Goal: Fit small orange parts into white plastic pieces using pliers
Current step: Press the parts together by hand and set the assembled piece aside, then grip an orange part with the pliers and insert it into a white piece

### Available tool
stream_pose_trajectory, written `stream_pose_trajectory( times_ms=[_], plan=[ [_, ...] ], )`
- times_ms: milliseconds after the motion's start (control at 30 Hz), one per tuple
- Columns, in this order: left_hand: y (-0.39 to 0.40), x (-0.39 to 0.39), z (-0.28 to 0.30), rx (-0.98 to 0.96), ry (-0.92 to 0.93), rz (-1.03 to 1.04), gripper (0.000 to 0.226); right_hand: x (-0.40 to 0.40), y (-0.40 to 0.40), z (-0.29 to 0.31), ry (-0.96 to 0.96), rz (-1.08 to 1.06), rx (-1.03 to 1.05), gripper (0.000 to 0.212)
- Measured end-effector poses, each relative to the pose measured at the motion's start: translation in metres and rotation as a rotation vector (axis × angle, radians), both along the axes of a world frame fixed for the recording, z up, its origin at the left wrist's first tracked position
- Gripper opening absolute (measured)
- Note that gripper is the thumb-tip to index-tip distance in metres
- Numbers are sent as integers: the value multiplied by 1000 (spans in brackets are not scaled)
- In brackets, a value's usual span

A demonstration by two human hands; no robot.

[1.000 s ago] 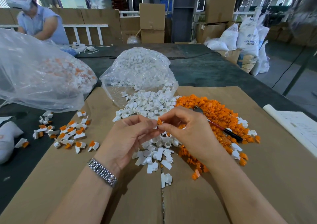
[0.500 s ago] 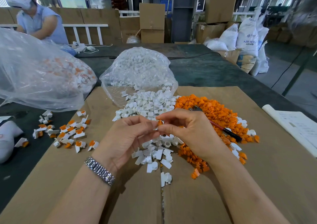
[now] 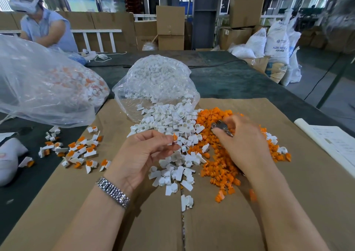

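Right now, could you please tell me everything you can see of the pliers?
Only the metal head of the pliers shows, grey, shiny and motion-blurred, poking out past the fingers of the right hand, which grips it. The handles are hidden under that hand. The tool sits over the orange parts pile, pointing left toward the white pieces. Whether the jaws are open cannot be told.

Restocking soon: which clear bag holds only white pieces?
The middle bag, spilling white pieces onto the cardboard; the left bag shows orange mixed in.
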State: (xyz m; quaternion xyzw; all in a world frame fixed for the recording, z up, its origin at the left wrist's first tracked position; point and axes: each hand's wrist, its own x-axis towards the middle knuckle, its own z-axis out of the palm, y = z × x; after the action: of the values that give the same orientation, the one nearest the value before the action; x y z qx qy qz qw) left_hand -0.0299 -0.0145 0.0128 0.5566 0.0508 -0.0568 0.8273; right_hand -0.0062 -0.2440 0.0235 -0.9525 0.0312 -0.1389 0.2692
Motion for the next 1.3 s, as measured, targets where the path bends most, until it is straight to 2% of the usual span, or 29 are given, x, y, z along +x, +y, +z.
stream_pose_trajectory(
  times_ms=[67, 133, 267, 367, 533, 633, 700, 800, 867, 933, 1000, 1167, 1300],
  plan=[
    [1, 0, 0, 18, 1, 5, 12, 3, -10, -2, 231, -170, -213, 55],
    [1, 1, 1, 22, 0, 8, 9, 6, -16, -2, 350, -184, -215, 58],
    [1, 0, 2, 28, -3, 30, 12, 5, -15, 2, 363, -126, -250, 55],
    [1, -1, 3, 22, -11, 34, 7, 4, -12, 3, 328, -126, -270, 43],
    [2, 0, 3, 3, 2, 47, 11, 5, -11, 11, 226, -95, -101, 44],
    [4, 1, 3, -6, 12, 62, 6, 7, -11, 19, 269, -53, 82, 42],
    [4, 2, 3, -15, 4, 75, 7, 5, -13, 24, 313, 3, 209, 33],
    [6, 2, 2, -16, -41, 92, 15, -3, -8, 35, 408, 158, 473, 8],
    [8, 2, 2, -24, -76, 100, 19, -10, 1, 42, 477, 304, 726, 16],
    [11, 3, 1, -48, -103, 119, 25, -19, 12, 46, 545, 438, 840, 15],
    [13, 3, 2, -82, -126, 135, 20, -27, 23, 46, 633, 502, 834, 22],
    [11, 1, 3, -45, -151, 123, 14, -41, 50, 34, 668, 476, 573, 29],
    [12, 1, 3, 8, -141, 126, 12, -45, 55, 32, 653, 487, 588, 32]
  ],
)
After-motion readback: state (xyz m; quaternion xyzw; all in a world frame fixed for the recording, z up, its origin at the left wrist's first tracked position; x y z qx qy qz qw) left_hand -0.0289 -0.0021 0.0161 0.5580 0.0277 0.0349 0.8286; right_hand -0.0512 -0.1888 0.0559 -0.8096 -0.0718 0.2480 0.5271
